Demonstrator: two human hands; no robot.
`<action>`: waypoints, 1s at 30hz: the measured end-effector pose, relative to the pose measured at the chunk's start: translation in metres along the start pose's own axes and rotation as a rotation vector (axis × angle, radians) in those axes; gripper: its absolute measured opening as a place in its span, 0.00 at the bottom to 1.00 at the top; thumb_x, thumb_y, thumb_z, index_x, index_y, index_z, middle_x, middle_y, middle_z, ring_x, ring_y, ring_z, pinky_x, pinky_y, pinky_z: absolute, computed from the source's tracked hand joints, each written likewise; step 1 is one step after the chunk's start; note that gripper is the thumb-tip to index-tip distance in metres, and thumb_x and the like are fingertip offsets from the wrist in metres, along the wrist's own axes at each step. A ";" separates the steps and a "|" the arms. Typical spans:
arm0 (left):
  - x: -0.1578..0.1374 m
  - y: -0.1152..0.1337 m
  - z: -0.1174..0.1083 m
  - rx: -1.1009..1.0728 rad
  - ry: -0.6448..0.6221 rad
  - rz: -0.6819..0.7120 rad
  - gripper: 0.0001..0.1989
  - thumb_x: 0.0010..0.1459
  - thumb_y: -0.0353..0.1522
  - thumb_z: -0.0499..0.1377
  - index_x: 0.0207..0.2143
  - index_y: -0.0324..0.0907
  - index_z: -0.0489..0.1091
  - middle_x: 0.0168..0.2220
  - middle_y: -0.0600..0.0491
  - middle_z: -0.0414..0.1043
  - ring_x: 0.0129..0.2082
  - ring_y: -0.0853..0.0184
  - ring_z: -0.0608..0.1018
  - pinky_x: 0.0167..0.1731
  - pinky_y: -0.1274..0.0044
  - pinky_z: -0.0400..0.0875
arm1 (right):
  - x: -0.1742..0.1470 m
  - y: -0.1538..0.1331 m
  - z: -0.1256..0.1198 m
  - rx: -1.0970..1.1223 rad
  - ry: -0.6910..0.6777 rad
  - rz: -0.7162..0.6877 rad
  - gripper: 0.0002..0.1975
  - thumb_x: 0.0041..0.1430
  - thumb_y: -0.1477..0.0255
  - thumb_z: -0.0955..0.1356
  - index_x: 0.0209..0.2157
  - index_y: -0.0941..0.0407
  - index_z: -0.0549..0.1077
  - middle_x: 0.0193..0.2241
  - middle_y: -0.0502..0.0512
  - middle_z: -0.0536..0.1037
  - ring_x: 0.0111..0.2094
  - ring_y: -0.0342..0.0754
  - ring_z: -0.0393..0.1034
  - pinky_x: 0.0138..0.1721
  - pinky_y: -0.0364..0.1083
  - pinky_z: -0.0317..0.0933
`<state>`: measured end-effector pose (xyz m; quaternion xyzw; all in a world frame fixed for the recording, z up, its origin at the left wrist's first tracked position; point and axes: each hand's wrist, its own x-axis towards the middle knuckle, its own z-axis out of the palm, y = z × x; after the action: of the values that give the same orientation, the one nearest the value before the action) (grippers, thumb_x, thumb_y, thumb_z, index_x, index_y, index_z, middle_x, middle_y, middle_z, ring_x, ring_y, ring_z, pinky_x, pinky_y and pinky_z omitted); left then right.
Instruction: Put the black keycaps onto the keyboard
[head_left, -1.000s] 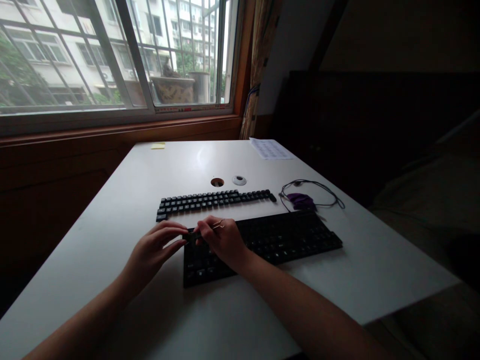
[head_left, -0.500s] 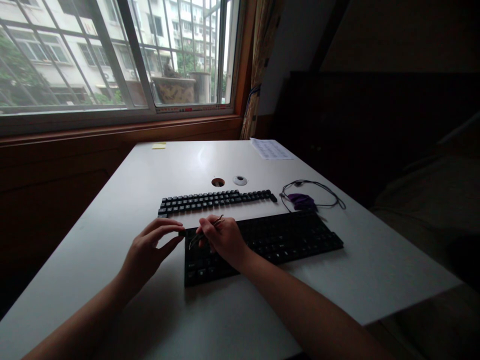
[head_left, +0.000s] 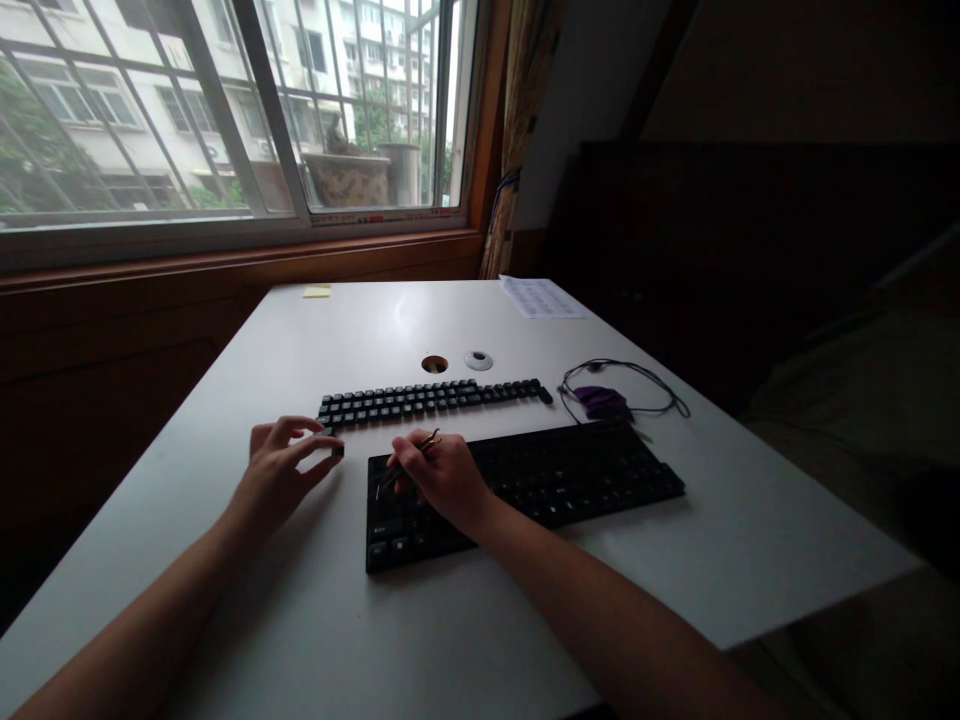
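Observation:
My left hand (head_left: 281,465) pinches a small black keycap (head_left: 338,451) between thumb and fingers, left of the keyboard and close to the near left end of the laid-out keycaps (head_left: 405,402). Those keycaps lie in rows on the white table. Over the left end of the black keyboard (head_left: 570,480), my right hand (head_left: 439,470) is closed around a thin metal tool, which looks like tweezers (head_left: 433,439). Its tips point down at the keyboard's left part. Some keys are still fitted along the keyboard's lower left; the right hand and forearm hide part of it.
A purple cloth-like item (head_left: 604,403) and a coiled black cable (head_left: 667,385) lie behind the keyboard on the right. Beyond the keycaps are a round table hole (head_left: 435,365) and a grey round cover (head_left: 479,360). Printed paper (head_left: 544,298) and a yellow note (head_left: 316,291) lie at the far edge.
My left hand has moved left, away from the keyboard's edge, with the keycap in its fingers. The right hand stays over the keyboard with the tweezers.

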<state>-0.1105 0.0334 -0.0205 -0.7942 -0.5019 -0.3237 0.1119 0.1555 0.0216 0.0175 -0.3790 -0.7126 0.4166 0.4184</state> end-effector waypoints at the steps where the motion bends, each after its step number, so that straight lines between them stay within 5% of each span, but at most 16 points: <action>1: -0.001 -0.001 0.001 0.014 -0.029 0.005 0.06 0.56 0.37 0.66 0.37 0.51 0.78 0.47 0.51 0.69 0.41 0.60 0.72 0.45 0.65 0.67 | 0.000 0.000 0.000 0.001 -0.005 0.002 0.23 0.67 0.57 0.61 0.30 0.59 0.75 0.18 0.51 0.76 0.14 0.36 0.62 0.18 0.37 0.57; 30: -0.003 -0.002 -0.002 0.014 -0.109 -0.118 0.12 0.60 0.47 0.60 0.39 0.54 0.80 0.47 0.51 0.71 0.37 0.62 0.75 0.46 0.65 0.63 | 0.000 0.002 -0.001 0.002 -0.045 -0.016 0.21 0.67 0.58 0.62 0.30 0.58 0.75 0.18 0.50 0.75 0.16 0.37 0.65 0.20 0.37 0.58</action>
<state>-0.1142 0.0313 -0.0211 -0.7790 -0.5553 -0.2825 0.0705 0.1571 0.0225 0.0158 -0.3636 -0.7242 0.4224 0.4061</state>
